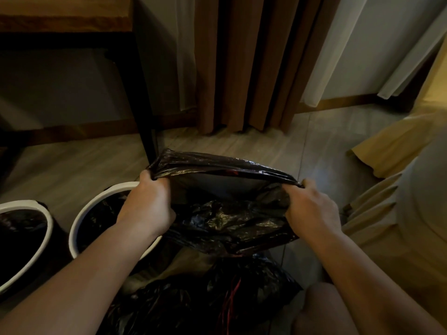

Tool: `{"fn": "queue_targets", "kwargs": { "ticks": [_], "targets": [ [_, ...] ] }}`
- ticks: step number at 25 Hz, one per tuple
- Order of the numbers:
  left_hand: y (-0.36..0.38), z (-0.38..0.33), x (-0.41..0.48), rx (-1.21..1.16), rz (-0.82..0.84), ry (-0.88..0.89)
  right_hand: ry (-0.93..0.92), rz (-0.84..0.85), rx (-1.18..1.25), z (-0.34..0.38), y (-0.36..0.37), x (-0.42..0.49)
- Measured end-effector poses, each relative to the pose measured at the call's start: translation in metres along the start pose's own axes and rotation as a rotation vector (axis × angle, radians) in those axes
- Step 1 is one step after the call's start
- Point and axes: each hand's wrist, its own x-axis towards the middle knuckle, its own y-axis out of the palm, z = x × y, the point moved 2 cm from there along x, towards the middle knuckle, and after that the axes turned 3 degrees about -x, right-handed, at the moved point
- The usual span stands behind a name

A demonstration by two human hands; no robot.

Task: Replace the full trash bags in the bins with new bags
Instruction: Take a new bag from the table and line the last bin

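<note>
A black trash bag (225,213) is stretched open between my hands above the floor, its mouth spread wide. My left hand (147,204) grips the bag's left rim and my right hand (312,209) grips its right rim. Two white-rimmed round bins stand at the left, each lined with black plastic: one (79,213) just beside my left hand, the other (46,228) at the frame's left edge. A crumpled black bag with red ties (217,298) lies on the floor under my arms.
A dark wooden table with a black leg (147,122) stands at the back left. Brown curtains (254,64) hang behind. A yellow bedcover (399,146) drapes at the right. Grey tiled floor (266,141) stretches ahead. My knee (321,308) shows at the bottom right.
</note>
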Motion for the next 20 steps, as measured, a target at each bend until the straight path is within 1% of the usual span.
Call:
{"fn": "queue_targets", "kwargs": {
  "ticks": [1, 3, 6, 8, 9, 11, 15, 17, 20],
  "targets": [
    [0.000, -0.002, 0.001, 0.018, 0.002, -0.004, -0.004, 0.002, -0.029, -0.001, 0.000, 0.001],
    [-0.003, -0.007, 0.003, 0.039, -0.061, -0.020, 0.012, 0.000, -0.064, -0.001, 0.001, 0.002],
    [-0.009, -0.013, 0.003, -0.098, -0.171, 0.021, 0.040, -0.027, -0.104, 0.000, 0.004, 0.000],
    [-0.009, -0.015, 0.002, -0.190, -0.181, 0.037, 0.018, 0.001, -0.125, 0.001, 0.007, 0.000],
    [-0.008, -0.015, 0.002, -0.195, -0.177, 0.039, 0.000, 0.031, -0.114, 0.001, 0.010, 0.000],
    [-0.005, -0.014, 0.002, -0.112, -0.166, 0.054, -0.019, 0.065, -0.078, 0.002, 0.013, -0.001],
    [0.007, -0.018, -0.003, 0.048, -0.110, 0.121, 0.016, 0.134, -0.063, 0.002, 0.018, -0.002],
    [0.014, -0.018, -0.004, 0.058, -0.027, 0.072, 0.055, 0.132, -0.034, 0.000, 0.020, -0.001],
    [0.021, -0.016, -0.004, 0.079, 0.140, -0.049, 0.072, 0.053, -0.022, -0.002, 0.023, -0.004]
  ]
}}
